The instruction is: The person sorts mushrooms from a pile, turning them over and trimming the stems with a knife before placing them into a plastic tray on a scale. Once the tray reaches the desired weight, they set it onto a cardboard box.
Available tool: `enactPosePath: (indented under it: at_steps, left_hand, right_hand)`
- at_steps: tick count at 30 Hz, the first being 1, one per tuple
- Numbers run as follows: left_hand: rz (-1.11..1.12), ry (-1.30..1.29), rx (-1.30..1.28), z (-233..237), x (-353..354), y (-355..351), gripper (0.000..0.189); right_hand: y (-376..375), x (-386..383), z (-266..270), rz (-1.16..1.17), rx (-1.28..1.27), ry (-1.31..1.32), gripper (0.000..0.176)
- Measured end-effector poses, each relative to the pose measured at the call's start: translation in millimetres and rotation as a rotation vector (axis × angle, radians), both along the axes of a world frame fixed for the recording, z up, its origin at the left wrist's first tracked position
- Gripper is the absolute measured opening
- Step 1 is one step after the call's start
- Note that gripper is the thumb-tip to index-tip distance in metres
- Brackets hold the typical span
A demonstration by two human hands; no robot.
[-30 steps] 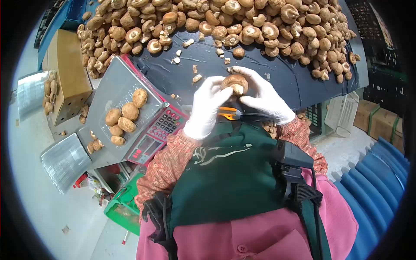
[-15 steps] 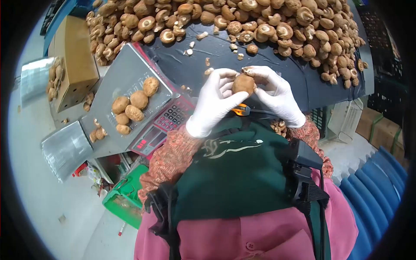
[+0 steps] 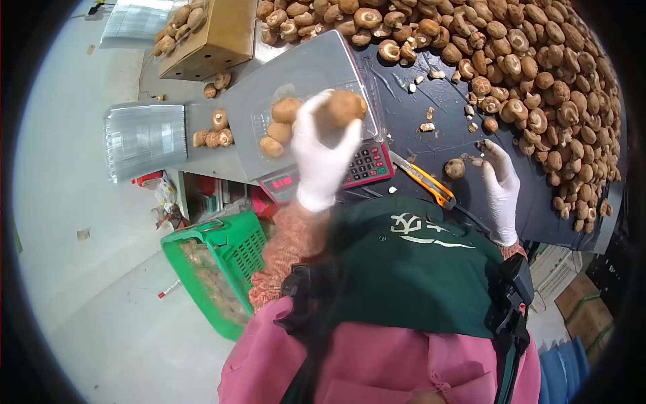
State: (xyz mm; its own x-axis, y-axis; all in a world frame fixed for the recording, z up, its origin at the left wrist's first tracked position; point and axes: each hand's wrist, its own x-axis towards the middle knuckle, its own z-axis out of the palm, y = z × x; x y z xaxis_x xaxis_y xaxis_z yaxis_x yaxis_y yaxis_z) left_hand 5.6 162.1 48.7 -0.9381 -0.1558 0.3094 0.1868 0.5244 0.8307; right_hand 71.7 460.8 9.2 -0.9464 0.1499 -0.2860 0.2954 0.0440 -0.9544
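Note:
My left hand [image 3: 323, 151], in a white glove and blurred, grips a brown mushroom [image 3: 346, 108] between thumb and fingers over the plate of the scale [image 3: 252, 97]. Several mushrooms [image 3: 279, 131] lie on that plate beside it, partly hidden by the hand. My right hand [image 3: 499, 188], also gloved, is at the dark work surface [image 3: 404, 118] with fingers apart and darkened fingertips. Just left of its fingertips rests a single mushroom [image 3: 455, 168]. An orange cutter [image 3: 431, 183] lies between the scale and that mushroom.
A large mushroom pile [image 3: 538, 87] covers the back and right. Stem pieces [image 3: 427, 126] are scattered before it. A cardboard box [image 3: 212, 40], clear plastic trays [image 3: 147, 140] and small mushrooms [image 3: 214, 135] are at left. Below stands a green basket [image 3: 245, 252].
The view has shifted left. My hands have parted: the left has carried a mushroom over to the scale, while the right has opened and stays by the work surface.

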Motion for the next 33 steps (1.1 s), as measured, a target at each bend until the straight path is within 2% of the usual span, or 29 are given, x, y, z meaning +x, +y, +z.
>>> enactPosePath:
  at_steps: [1, 2, 3, 5, 7, 10, 11, 13, 14, 15, 17, 19, 20, 22, 24, 25, 27, 28, 29, 30, 33]
  left_hand:
    - [0.071, 0.036, -0.056, -5, -7, -11, 0.051]
    - [0.139, -0.057, 0.044, -8, -10, -17, 0.051]
    - [0.155, -0.026, -0.060, -13, -16, -22, 0.052]
    - [0.043, 0.159, -0.612, -25, -27, -36, 0.047]
    - [-0.011, 0.178, -0.743, -25, -32, -36, 0.045]
    - [-0.049, 0.114, -0.691, -16, -33, -35, 0.042]
    - [-0.062, 0.090, -0.657, -16, -31, -39, 0.050]
    - [0.042, 0.084, -0.569, -18, -26, -33, 0.049]
    - [0.085, -0.013, -0.442, -15, -21, -29, 0.044]
    - [0.036, 0.160, -0.590, -21, -24, -35, 0.039]
    - [-0.045, 0.039, -0.499, -24, -22, -43, 0.035]
    - [-0.063, 0.013, -0.549, -16, -21, -43, 0.031]
    - [-0.047, -0.047, -0.456, -17, -21, -43, 0.032]
    - [-0.034, 0.051, -0.471, -15, -19, -42, 0.034]
    - [-0.016, 0.082, -0.504, -3, -16, -33, 0.036]
    - [-0.031, 0.077, -0.422, 0, -13, -26, 0.035]
    - [-0.047, 0.071, -0.259, 3, -10, -12, 0.035]
    - [-0.078, 0.036, -0.064, 5, -6, 5, 0.035]
    - [-0.116, 0.074, -0.248, 6, -3, 12, 0.035]
    - [-0.189, 0.082, -0.296, 7, 0, 22, 0.036]
    - [-0.356, 0.096, -0.383, -1, 9, 49, 0.040]
  right_hand:
    - [-2, -1, 1, 0.007, 0.007, -0.007, 0.036]
    - [-4, -2, 2, 0.013, -0.004, -0.010, 0.035]
    - [-8, -2, 3, 0.018, -0.014, -0.012, 0.035]
    - [-14, -3, 2, 0.026, 0.010, 0.017, 0.034]
    - [-16, -3, 12, 0.070, 0.113, 0.039, 0.035]
    - [-3, 3, 2, 0.049, 0.208, 0.073, 0.034]
    - [1, 3, 0, 0.023, 0.210, 0.080, 0.034]
    - [17, 6, -25, -0.053, 0.338, 0.133, 0.035]
    - [25, 8, -31, -0.125, 0.286, 0.089, 0.031]
    - [33, 8, -40, -0.183, 0.296, 0.092, 0.029]
    - [47, 5, -49, -0.279, 0.309, 0.115, 0.026]
    - [60, -8, -45, -0.326, 0.497, 0.138, 0.024]
    - [66, -15, -44, -0.327, 0.634, 0.201, 0.024]
    - [74, -35, -45, -0.322, 0.956, 0.368, 0.024]
    - [78, -56, -39, -0.254, 1.215, 0.393, 0.025]
    - [77, -64, -38, -0.214, 1.343, 0.407, 0.025]
    - [71, -78, -43, -0.193, 1.222, 0.486, 0.024]
    - [66, -86, -45, -0.164, 1.179, 0.541, 0.023]
    - [60, -94, -47, -0.136, 1.135, 0.592, 0.023]
    - [54, -105, -51, -0.085, 1.190, 0.592, 0.023]
    - [34, -131, -46, 0.080, 1.420, 0.274, 0.044]
